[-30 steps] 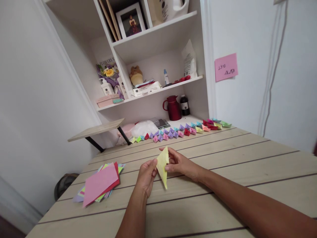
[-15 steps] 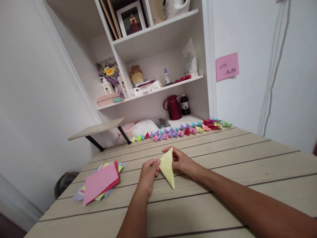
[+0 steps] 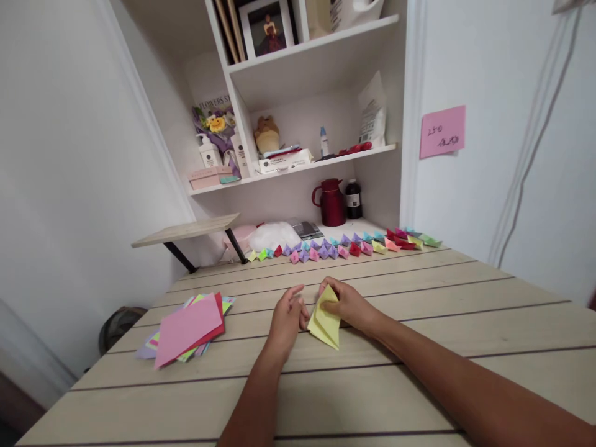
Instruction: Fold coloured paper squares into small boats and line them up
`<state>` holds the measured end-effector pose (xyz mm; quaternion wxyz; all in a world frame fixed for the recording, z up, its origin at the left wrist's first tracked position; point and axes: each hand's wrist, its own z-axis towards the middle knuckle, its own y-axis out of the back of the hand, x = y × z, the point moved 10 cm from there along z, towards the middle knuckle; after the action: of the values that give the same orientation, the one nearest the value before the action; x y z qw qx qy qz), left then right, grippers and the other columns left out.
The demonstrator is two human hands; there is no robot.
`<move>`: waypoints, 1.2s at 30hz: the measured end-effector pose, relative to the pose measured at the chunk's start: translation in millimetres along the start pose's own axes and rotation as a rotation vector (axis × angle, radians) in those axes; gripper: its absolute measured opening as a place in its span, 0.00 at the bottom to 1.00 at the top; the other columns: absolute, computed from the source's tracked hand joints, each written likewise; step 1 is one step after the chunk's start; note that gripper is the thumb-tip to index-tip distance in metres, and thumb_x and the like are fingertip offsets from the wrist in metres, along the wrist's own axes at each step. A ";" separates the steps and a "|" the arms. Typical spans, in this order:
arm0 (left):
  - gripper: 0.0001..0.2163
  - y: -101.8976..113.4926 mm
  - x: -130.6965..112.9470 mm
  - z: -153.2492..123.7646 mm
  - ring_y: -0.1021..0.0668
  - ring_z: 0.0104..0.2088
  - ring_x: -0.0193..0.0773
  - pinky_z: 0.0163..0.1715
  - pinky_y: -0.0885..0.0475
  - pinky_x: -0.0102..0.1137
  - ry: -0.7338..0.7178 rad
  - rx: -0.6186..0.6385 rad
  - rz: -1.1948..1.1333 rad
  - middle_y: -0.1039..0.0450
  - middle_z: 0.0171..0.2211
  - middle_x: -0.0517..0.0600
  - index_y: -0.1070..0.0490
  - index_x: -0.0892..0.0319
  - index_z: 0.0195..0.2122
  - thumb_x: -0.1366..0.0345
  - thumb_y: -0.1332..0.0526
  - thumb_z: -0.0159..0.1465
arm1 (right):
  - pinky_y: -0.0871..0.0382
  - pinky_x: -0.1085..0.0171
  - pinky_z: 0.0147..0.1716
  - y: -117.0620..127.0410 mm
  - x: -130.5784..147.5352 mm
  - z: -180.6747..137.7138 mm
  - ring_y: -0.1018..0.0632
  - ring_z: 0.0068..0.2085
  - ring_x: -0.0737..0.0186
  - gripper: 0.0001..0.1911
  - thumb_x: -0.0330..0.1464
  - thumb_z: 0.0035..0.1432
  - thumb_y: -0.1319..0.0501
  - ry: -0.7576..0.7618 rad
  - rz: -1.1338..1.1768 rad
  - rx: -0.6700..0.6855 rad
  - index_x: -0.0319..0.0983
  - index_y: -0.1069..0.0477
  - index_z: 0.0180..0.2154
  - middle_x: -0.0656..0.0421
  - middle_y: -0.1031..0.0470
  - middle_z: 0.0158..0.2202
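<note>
Pinched in my right hand point(image 3: 351, 306) is a sheet of yellow folded paper point(image 3: 327, 328); the thumb lies on its front and the fingers are behind it. The paper's layers stand slightly apart, and its lower edge hangs just over the tabletop. My left hand point(image 3: 287, 318) is beside the paper's left corner with the index finger stretched out and the other fingers loosely bent. Whether its fingertips touch that corner I cannot tell.
A stack of coloured paper sheets point(image 3: 190, 329) lies at the left of the wooden table point(image 3: 372, 397). Rows of small folded paper boats point(image 3: 342, 251) line the back edge. A small raised wooden stand point(image 3: 186, 230) is at the back left, with a red jug point(image 3: 332, 203) behind the boats.
My left hand has let go of the yellow paper and its index finger has straightened. The paper has turned from a flat triangle to a partly opened shape in my right hand. The view has shifted slightly.
</note>
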<state>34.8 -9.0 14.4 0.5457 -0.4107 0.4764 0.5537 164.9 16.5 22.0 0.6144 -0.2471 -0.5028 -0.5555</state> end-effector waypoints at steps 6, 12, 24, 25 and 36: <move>0.11 0.3 -1.2 0.4 0.30 0.22 0.30 0.28 0.34 0.27 -0.046 -0.007 0.082 0.34 0.24 0.44 0.28 0.62 0.41 0.65 0.43 0.59 | 0.45 0.70 0.25 11.2 2.2 0.9 0.36 0.26 0.67 0.08 0.22 0.40 0.43 0.074 -0.281 0.015 0.40 0.36 0.25 0.66 0.38 0.23; 0.11 -2.3 -9.3 -1.0 0.28 0.29 0.31 0.35 0.31 0.29 -0.111 0.014 0.184 0.34 0.37 0.48 0.23 0.57 0.36 0.72 0.44 0.58 | 0.40 0.69 0.30 3.9 8.1 -0.1 0.31 0.30 0.65 0.11 0.19 0.41 0.43 0.131 -0.438 0.105 0.39 0.30 0.26 0.63 0.33 0.27; 0.15 -33.4 -14.4 -11.0 0.27 0.38 0.37 0.41 0.33 0.31 -0.342 0.163 0.860 0.32 0.35 0.48 0.21 0.49 0.39 0.73 0.45 0.62 | 0.35 0.65 0.39 -0.4 16.0 -8.4 0.26 0.40 0.60 0.24 0.16 0.41 0.46 0.178 -0.569 0.285 0.42 0.25 0.37 0.58 0.27 0.37; 0.15 -33.6 -14.8 -11.5 0.27 0.39 0.37 0.41 0.34 0.32 -0.341 0.162 0.880 0.31 0.35 0.48 0.21 0.48 0.39 0.74 0.45 0.62 | 0.34 0.66 0.39 0.4 17.3 -10.6 0.26 0.42 0.60 0.27 0.15 0.40 0.46 0.174 -0.558 0.299 0.42 0.26 0.40 0.58 0.28 0.39; 0.18 -27.2 -13.0 -17.3 0.27 0.40 0.37 0.42 0.35 0.33 -0.303 0.146 0.931 0.30 0.36 0.48 0.21 0.47 0.39 0.76 0.45 0.60 | 0.36 0.64 0.42 -8.9 33.6 -26.4 0.26 0.42 0.59 0.17 0.17 0.44 0.44 0.233 -0.907 0.405 0.40 0.26 0.33 0.56 0.28 0.42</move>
<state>61.6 -30.1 21.3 0.3310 -0.0299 0.5622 0.7573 161.6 -23.2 39.8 0.3990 0.1838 -0.5854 -0.6815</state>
